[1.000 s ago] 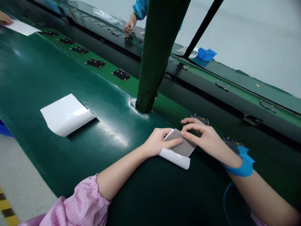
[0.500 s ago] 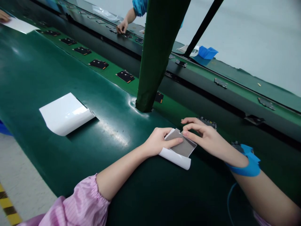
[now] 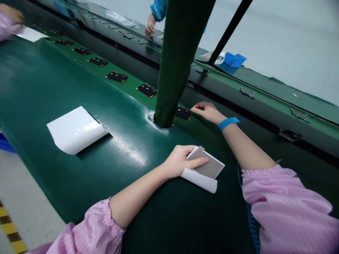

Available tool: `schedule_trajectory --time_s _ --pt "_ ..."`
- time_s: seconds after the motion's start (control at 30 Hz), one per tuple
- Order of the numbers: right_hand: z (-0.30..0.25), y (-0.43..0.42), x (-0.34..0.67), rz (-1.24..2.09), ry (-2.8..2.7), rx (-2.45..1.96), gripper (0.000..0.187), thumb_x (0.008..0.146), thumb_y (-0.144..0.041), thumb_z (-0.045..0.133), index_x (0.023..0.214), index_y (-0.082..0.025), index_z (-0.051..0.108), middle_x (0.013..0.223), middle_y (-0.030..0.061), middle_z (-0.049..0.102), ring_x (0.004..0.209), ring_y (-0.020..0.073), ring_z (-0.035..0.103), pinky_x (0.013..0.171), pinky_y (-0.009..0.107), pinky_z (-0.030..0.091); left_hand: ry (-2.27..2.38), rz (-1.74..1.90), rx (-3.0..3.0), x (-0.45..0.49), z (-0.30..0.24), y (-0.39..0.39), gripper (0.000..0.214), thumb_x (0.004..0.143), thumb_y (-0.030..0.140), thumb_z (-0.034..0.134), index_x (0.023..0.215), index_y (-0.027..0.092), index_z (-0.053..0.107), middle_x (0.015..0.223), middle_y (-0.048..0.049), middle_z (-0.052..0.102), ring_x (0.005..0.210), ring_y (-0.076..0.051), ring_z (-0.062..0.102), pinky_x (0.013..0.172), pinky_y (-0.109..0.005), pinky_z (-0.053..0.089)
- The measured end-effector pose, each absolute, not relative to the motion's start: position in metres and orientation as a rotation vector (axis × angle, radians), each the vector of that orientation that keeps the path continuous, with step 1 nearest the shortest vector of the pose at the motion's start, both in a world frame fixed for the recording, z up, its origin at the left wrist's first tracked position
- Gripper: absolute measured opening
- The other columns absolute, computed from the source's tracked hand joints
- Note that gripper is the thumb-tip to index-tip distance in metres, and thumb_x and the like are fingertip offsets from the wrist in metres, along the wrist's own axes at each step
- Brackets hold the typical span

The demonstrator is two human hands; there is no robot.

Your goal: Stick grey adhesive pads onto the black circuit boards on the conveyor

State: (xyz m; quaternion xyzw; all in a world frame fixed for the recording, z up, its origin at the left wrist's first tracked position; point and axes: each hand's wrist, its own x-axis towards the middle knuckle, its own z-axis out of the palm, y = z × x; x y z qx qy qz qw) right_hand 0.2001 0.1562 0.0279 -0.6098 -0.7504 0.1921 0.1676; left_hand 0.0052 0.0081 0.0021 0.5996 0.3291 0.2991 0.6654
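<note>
In my left hand point(image 3: 182, 160) is a stack of grey rectangular sheets point(image 3: 212, 167), gripped with the thumb flat on top and the fingers beneath. A white backing paper point(image 3: 200, 180) curls out along the near side of the stack. My right hand point(image 3: 208, 111), a blue band at its wrist, reaches over the far strip with thumb and forefinger pinched together. Its fingertips are at the right end of a black circuit board point(image 3: 183, 113) beside the green post. Whether they touch the board or hold something small, I cannot tell.
A green post point(image 3: 172, 63) rises from the table. White glossy sheets point(image 3: 76, 130) lie to the left. Several circuit boards point(image 3: 116, 77) line the green strip. A blue tray point(image 3: 234, 60) sits at the back. Other people's hands point(image 3: 150, 28) appear at the far side and upper left.
My right hand has left the grey sheets and moved forward and left to the board by the post. The boards on the near strip have shifted slightly right. My left hand keeps its grip.
</note>
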Motion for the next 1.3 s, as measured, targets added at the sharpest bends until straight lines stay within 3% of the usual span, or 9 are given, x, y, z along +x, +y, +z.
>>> schedule_trajectory --time_s 0.13,0.37,0.53,0.63,0.73,0.83,0.93,1.07,1.3 --pt "0.02 0.173 0.205 0.615 -2.178 -1.797 0.025 0.08 -0.041 0.057 0.079 -0.018 0.067 0.09 0.0108 0.07 0.085 0.0248 0.061 0.073 0.035 0.044 0.733 0.684 1.36 0.006 0.003 0.008 0.03 0.076 0.043 0.066 0.068 0.015 0.058 0.067 0.001 0.056 0.066 -0.013 0.052 0.058 -0.022 0.036" --pt "0.017 0.172 0.221 0.74 -2.282 -1.703 0.038 0.075 -0.057 0.059 0.067 -0.02 0.065 0.09 0.009 0.068 0.084 0.0236 0.06 0.075 0.034 0.044 0.711 0.698 1.364 0.006 0.004 0.009 0.028 0.077 0.041 0.066 0.068 0.015 0.057 0.068 0.0014 0.056 0.066 -0.012 0.051 0.058 -0.022 0.036" --pt "0.011 0.168 0.227 0.655 -2.325 -1.688 0.035 0.076 -0.054 0.059 0.065 -0.021 0.064 0.085 0.0093 0.067 0.082 0.0239 0.06 0.076 0.037 0.046 0.735 0.677 1.385 0.006 0.004 0.009 0.03 0.077 0.044 0.065 0.068 0.015 0.058 0.069 0.0 0.058 0.068 -0.014 0.053 0.056 -0.022 0.037" --pt "0.008 0.163 0.232 0.591 -2.225 -1.788 0.033 0.073 -0.051 0.064 0.081 -0.019 0.064 0.092 0.011 0.067 0.086 0.0259 0.06 0.078 0.039 0.049 0.733 0.681 1.388 0.005 0.005 0.009 0.03 0.077 0.044 0.064 0.068 0.015 0.058 0.07 -0.0001 0.059 0.069 -0.014 0.054 0.057 -0.022 0.037" --pt "0.011 0.155 0.229 0.572 -2.062 -1.887 0.059 0.069 -0.051 0.069 0.114 -0.016 0.054 0.114 0.0168 0.062 0.093 0.0285 0.061 0.08 0.043 0.051 0.732 0.673 1.387 0.005 0.005 0.009 0.03 0.077 0.044 0.064 0.07 0.015 0.059 0.07 -0.0005 0.06 0.069 -0.014 0.054 0.058 -0.023 0.037" --pt "0.016 0.144 0.214 0.627 -2.153 -1.7 0.084 0.067 -0.051 0.072 0.135 -0.017 0.037 0.135 0.0193 0.05 0.116 0.0313 0.055 0.094 0.046 0.046 0.725 0.661 1.385 0.004 0.004 0.009 0.031 0.076 0.045 0.065 0.069 0.015 0.059 0.068 0.0003 0.057 0.067 -0.014 0.053 0.057 -0.023 0.036" --pt "0.019 0.133 0.196 0.68 -2.326 -1.528 0.094 0.063 -0.046 0.076 0.141 -0.018 0.031 0.136 0.0176 0.052 0.125 0.0314 0.049 0.104 0.048 0.038 0.718 0.673 1.365 0.005 0.004 0.009 0.033 0.076 0.046 0.065 0.069 0.015 0.058 0.067 0.0013 0.056 0.066 -0.013 0.051 0.057 -0.022 0.036" --pt "0.029 0.117 0.192 0.615 -2.293 -1.531 0.091 0.061 -0.042 0.076 0.139 -0.02 0.033 0.119 0.0126 0.062 0.112 0.0304 0.058 0.099 0.049 0.042 0.729 0.678 1.347 0.005 0.004 0.008 0.03 0.076 0.044 0.066 0.071 0.015 0.06 0.069 0.001 0.058 0.066 -0.013 0.052 0.057 -0.022 0.037" --pt "0.04 0.065 0.243 0.492 -1.889 -1.459 0.105 0.064 -0.051 0.074 0.145 -0.028 0.009 0.128 0.0132 0.051 0.117 0.0297 0.056 0.1 0.045 0.044 0.738 0.681 1.35 0.005 0.004 0.008 0.03 0.076 0.044 0.067 0.071 0.015 0.061 0.069 0.0006 0.06 0.068 -0.013 0.055 0.059 -0.023 0.039"
